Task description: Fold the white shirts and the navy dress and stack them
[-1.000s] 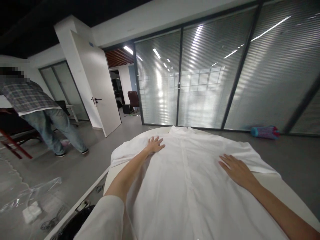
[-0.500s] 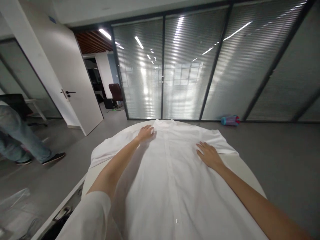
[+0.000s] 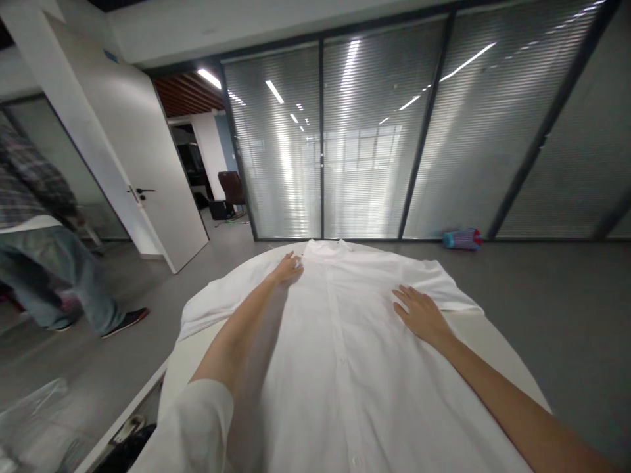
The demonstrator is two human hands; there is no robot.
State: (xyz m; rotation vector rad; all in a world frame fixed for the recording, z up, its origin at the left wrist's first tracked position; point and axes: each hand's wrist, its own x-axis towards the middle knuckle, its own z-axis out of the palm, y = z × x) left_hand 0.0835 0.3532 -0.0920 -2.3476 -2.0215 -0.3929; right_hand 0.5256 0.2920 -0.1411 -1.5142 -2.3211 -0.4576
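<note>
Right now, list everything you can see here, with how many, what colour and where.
shirt: one, white, spread flat on the table, collar at the far end
table: one, white, under the shirt
door: one, white, open, left
chair: one, dark red, past the doorway
glass partition: one wall, grey blinds, behind the table
roll: one, blue and pink, on the floor by the glass
other person: one, plaid shirt and jeans, far left
left hand: flat on the shirt near the collar
right hand: flat on the shirt's right side
</note>
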